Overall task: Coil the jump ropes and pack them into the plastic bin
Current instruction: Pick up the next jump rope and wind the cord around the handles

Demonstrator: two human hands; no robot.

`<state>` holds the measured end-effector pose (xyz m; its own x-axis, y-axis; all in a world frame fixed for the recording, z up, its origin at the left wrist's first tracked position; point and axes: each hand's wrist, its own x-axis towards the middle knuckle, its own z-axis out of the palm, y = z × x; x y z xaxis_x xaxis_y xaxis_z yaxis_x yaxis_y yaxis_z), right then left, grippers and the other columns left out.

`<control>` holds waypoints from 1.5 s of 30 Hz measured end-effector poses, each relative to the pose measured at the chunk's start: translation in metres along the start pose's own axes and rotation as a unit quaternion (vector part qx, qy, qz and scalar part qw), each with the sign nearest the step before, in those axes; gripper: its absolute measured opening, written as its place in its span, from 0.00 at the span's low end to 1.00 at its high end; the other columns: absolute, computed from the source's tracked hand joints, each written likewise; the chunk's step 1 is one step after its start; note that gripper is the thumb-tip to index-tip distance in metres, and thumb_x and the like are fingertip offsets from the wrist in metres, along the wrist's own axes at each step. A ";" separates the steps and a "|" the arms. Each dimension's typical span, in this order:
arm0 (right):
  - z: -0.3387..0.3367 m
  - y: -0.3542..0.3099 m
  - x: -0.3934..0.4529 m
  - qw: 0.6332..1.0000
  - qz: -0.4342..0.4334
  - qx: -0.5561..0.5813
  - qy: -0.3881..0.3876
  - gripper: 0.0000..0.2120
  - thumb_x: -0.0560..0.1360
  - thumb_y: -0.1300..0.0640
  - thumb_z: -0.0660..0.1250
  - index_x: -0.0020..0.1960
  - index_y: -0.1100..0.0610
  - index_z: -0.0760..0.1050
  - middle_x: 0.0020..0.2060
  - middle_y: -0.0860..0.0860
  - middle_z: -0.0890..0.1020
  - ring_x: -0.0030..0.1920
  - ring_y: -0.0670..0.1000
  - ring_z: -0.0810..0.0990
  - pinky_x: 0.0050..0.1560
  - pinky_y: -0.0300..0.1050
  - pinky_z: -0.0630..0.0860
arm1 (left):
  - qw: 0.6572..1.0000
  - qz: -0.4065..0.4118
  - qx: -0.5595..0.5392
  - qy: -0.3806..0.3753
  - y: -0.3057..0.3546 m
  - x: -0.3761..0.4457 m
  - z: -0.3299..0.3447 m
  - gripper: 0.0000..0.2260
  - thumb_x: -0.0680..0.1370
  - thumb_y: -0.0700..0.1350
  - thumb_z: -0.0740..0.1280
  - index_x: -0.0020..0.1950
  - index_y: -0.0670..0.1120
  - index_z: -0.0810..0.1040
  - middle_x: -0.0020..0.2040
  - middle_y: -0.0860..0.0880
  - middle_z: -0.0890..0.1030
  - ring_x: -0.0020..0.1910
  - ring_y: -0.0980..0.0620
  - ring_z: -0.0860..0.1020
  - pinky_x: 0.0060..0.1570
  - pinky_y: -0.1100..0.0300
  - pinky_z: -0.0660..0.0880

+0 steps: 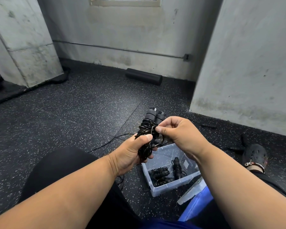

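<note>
Jump rope [147, 138], black glossy cord coiled around foam handles, gripped by both hands.

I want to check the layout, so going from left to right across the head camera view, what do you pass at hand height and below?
Left hand gripping the coiled jump rope → right hand pinching its cord → clear plastic bin with coiled ropes inside → shoe on the speckled floor.

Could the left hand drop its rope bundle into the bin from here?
Probably yes. The left hand grips the rope bundle just above the open bin, which has no lid on; the coiled ropes inside leave room.
</note>
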<state>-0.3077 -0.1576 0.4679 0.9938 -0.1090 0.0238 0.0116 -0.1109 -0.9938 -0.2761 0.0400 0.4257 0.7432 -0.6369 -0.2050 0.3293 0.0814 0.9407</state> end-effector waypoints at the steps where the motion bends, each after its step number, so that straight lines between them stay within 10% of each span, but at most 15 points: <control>1: -0.002 -0.002 0.000 1.000 0.011 0.002 -0.007 0.09 0.73 0.62 0.78 0.50 0.63 0.81 0.30 0.51 0.75 0.32 0.48 0.72 0.34 0.40 0.71 | 1.000 0.003 0.002 0.001 -0.001 0.000 -0.001 0.33 0.68 0.62 0.74 0.67 0.44 0.76 0.51 0.43 0.84 0.40 0.50 0.81 0.40 0.58 0.74; 12: -0.011 -0.015 -0.003 0.994 0.039 -0.059 -0.089 0.06 0.75 0.65 0.76 0.50 0.62 0.81 0.29 0.51 0.81 0.29 0.45 0.77 0.30 0.36 0.75 | 0.999 -0.001 0.036 -0.016 0.000 0.001 -0.002 0.35 0.69 0.55 0.78 0.72 0.43 0.72 0.55 0.43 0.86 0.54 0.45 0.82 0.62 0.39 0.76; 17: -0.008 -0.009 -0.005 0.990 0.023 -0.121 -0.074 0.08 0.72 0.60 0.80 0.45 0.58 0.81 0.31 0.53 0.77 0.34 0.52 0.73 0.39 0.48 0.72 | 0.999 -0.033 0.016 -0.019 0.004 0.001 -0.003 0.37 0.65 0.50 0.81 0.70 0.43 0.73 0.64 0.36 0.83 0.54 0.40 0.84 0.60 0.38 0.79; 24: 0.005 -0.008 -0.010 0.991 -0.047 -0.122 0.013 0.08 0.72 0.61 0.80 0.41 0.59 0.80 0.31 0.50 0.77 0.32 0.47 0.73 0.35 0.43 0.71 | 0.999 -0.033 -0.024 -0.009 0.005 0.001 0.003 0.22 0.73 0.51 0.71 0.65 0.45 0.76 0.50 0.44 0.86 0.43 0.43 0.85 0.36 0.57 0.82; 33: -0.004 -0.024 -0.011 0.985 -0.031 -0.165 -0.046 0.03 0.74 0.63 0.74 0.42 0.58 0.84 0.32 0.51 0.78 0.34 0.49 0.73 0.39 0.49 0.70 | 0.999 -0.045 0.005 -0.013 0.001 -0.002 0.001 0.35 0.70 0.58 0.73 0.71 0.40 0.73 0.55 0.39 0.85 0.42 0.45 0.84 0.37 0.58 0.80; 45: 0.008 -0.030 -0.005 0.873 -0.163 -0.452 0.085 0.06 0.69 0.56 0.69 0.38 0.53 0.72 0.30 0.48 0.77 0.32 0.49 0.74 0.33 0.49 0.73 | 0.998 -0.050 -0.030 -0.007 0.009 -0.003 0.022 0.20 0.77 0.56 0.72 0.60 0.43 0.76 0.45 0.43 0.85 0.39 0.47 0.83 0.40 0.56 0.80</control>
<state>-0.3119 -0.1461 0.4971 0.9227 -0.0623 0.3805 0.1216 -0.8894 -0.4406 -0.2878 0.0254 0.4407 0.6970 -0.6546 -0.2927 0.4359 0.0626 0.8978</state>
